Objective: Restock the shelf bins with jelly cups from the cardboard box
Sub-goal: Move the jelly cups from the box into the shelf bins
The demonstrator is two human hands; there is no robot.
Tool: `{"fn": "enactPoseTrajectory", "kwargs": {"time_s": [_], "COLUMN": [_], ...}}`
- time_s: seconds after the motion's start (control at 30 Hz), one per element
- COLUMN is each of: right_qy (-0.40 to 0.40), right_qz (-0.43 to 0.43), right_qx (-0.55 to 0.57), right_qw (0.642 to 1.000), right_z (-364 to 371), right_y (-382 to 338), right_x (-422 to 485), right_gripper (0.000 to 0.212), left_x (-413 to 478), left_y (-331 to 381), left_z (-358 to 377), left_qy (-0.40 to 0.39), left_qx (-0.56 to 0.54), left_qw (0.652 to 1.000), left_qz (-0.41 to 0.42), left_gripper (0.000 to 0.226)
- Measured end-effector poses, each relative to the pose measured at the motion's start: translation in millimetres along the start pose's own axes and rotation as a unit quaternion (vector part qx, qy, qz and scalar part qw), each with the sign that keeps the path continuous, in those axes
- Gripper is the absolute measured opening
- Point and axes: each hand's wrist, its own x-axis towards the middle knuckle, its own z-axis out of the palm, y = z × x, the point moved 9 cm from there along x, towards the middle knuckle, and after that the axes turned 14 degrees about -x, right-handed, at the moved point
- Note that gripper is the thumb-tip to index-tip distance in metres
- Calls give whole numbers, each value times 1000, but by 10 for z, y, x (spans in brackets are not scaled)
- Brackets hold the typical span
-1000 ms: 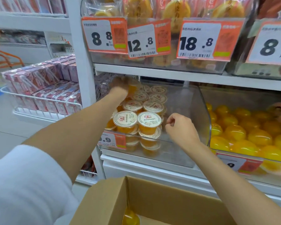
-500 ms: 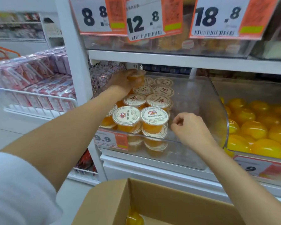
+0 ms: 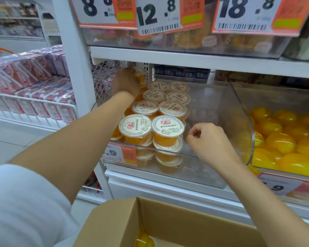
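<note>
Left hand [image 3: 127,82]: reaches to the back left corner of the clear bin [image 3: 200,171], fingers wrapped round a jelly cup [image 3: 141,75] held just above the rear cups.
Right hand [image 3: 210,139]: fingers curled into a loose fist with thumb against forefinger, nothing seen in it; the wrist lies over the bin's front wall, just right of the front cups.
Stacked cups [image 3: 168,126]: white printed lids, orange contents, upright in layers, filling the left part of the bin; the right part is bare.
Cardboard box [image 3: 185,227]: open, below the shelf at the bottom edge of the view, with one orange cup [image 3: 144,240] showing inside.
Neighbouring bin [image 3: 284,139]: to the right, heaped with yellow jellies.
Pink cartons [image 3: 34,90]: in a wire rack, far left.
</note>
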Motion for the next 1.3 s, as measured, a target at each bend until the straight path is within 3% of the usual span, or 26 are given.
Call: {"fn": "enactPoseTrajectory", "kwargs": {"time_s": [0.2,0.33,0.43,0.53,0.7,0.93,1.03,1.13,1.3], "right_qy": [-2,-5,-6,-1,105,191,130,10,-206], "right_qz": [-3,7,19,35,-16,-79,-57,-29,35], "right_qx": [0,0,5,11,6,8,27,30,8], "right_qw": [1000,1000,1000,999,994,978,989,999,978], "right_z": [-21,-5,15,14,-304,-345,-91,377,1347], "right_y": [-17,9,36,55,-103,-108,100,390,1051], "right_x": [-14,0,29,34,-164,-1073,-1323,-1591,-2172], "right_gripper": [17,19,19,14,10,13,12,12,22], "left_x": [-65,-104,-219,-482,-1137,-1928,-2388,-3033,-4246], "left_y": [-21,-3,27,163,464,573,548,246,-626], "left_z": [239,153,46,-118,-509,-732,-614,-217,509], "left_qy": [-120,-94,-85,-72,-27,-52,-85,-182,-416], "left_qx": [91,49,72,113,17,-20,-75,-82,57], "left_qw": [989,994,993,991,998,998,993,973,872], "left_qz": [-8,-27,-31,23,46,13,-12,-118,-250], "left_gripper": [57,63,49,39,6,3,10,20,11]}}
